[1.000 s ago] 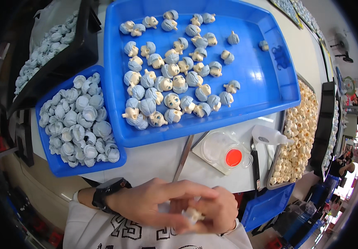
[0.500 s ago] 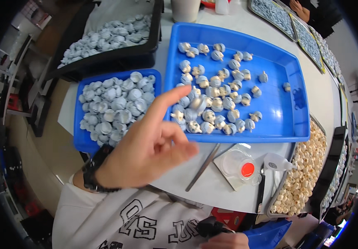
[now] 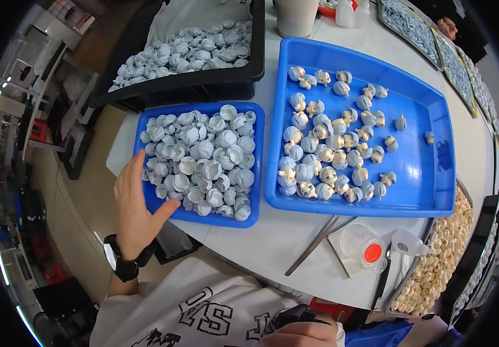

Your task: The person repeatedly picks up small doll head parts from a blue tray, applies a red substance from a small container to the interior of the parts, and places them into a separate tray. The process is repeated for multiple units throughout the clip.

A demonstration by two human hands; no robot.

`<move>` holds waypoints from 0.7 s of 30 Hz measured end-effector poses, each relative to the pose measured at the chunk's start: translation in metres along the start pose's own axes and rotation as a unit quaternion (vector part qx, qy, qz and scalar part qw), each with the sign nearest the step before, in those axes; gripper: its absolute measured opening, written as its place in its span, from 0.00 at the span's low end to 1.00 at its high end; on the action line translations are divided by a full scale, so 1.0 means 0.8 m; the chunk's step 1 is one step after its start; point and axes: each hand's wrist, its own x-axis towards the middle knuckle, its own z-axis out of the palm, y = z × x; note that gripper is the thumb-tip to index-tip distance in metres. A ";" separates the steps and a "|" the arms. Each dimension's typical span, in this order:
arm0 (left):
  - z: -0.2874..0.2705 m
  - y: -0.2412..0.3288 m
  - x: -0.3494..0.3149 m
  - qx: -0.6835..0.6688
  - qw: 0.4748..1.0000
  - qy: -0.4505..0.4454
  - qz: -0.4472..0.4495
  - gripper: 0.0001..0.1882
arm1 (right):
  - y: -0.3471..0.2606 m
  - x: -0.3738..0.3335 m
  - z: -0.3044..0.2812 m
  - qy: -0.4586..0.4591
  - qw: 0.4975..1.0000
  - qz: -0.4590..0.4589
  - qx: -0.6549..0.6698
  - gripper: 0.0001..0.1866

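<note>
My left hand (image 3: pixel 136 199), with a dark watch on its wrist, is at the near left corner of a small blue tray (image 3: pixel 256 173). Its fingers are stretched and the thumb spread, with nothing between them; fingertips meet or almost meet the tray's left side. Many pale blue hollow hair-shaped shells (image 3: pixel 191 136) fill this tray. To its right, a large blue tray (image 3: pixel 414 191) contains small doll heads (image 3: pixel 327 176) with pale blue hair and cream faces. My right hand (image 3: pixel 307 334) is low at the bottom edge close to my body, its fingers mostly hidden.
A black crate (image 3: pixel 235 80) of similar shells stands behind the small tray. On the near table lie a metal strip (image 3: pixel 312 246), a clear cup (image 3: pixel 353 238), a red lid (image 3: pixel 372 253) and a white squeeze bottle (image 3: pixel 408 242). Right of them is a tray of cream parts (image 3: pixel 434 260).
My left hand has swung left from in front of the large tray to the small tray's near left corner, its fingers opening wider. The view has shifted, moving the trays rightward in it.
</note>
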 end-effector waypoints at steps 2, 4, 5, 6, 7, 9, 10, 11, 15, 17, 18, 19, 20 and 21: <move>0.002 0.004 0.001 0.035 0.999 -0.024 0.012 0.44 | 0.001 -0.003 -0.002 -0.018 1.000 0.001 0.010 0.22; 0.008 0.004 0.001 0.085 0.995 -0.036 0.035 0.43 | 0.000 -0.006 -0.006 -0.040 0.999 0.019 0.030 0.22; 0.011 0.006 0.000 0.054 0.998 -0.029 0.019 0.41 | -0.001 -0.006 -0.007 -0.043 0.998 0.034 0.038 0.22; 0.011 0.006 0.000 0.055 0.998 -0.025 0.012 0.38 | -0.003 -0.005 -0.006 -0.017 0.998 0.051 0.028 0.22; 0.010 0.007 0.000 0.055 0.998 -0.020 0.005 0.36 | -0.005 -0.004 -0.004 0.009 0.997 0.069 0.020 0.22; 0.013 0.007 0.002 0.049 0.999 -0.011 0.003 0.33 | -0.013 0.011 0.009 0.118 0.987 0.103 -0.036 0.22; 0.015 0.008 0.002 0.044 0.999 -0.008 0.005 0.32 | -0.017 0.013 0.005 0.111 0.987 0.108 -0.051 0.23; 0.014 0.007 0.003 0.041 0.999 -0.005 0.006 0.31 | -0.022 0.016 -0.001 0.105 0.986 0.114 -0.063 0.23; 0.014 0.005 0.006 0.023 1.000 -0.021 -0.001 0.31 | -0.041 0.037 -0.018 0.033 0.974 0.193 -0.110 0.21; 0.012 -0.001 0.002 0.034 0.998 -0.054 -0.028 0.31 | -0.048 0.045 -0.023 -0.023 0.964 0.246 -0.094 0.19; 0.012 -0.001 0.003 0.029 0.998 -0.052 -0.023 0.30 | -0.054 0.054 -0.034 -0.059 0.956 0.280 -0.066 0.18; 0.011 0.000 0.001 0.028 0.998 -0.046 -0.019 0.29 | -0.053 0.056 -0.035 -0.057 0.959 0.272 -0.059 0.18; 0.010 0.000 0.001 0.028 0.999 -0.041 -0.017 0.28 | -0.052 0.058 -0.036 -0.056 0.961 0.265 -0.050 0.18; 0.009 0.000 0.001 0.017 0.999 -0.027 -0.010 0.26 | -0.044 0.052 -0.024 -0.019 0.973 0.221 -0.065 0.18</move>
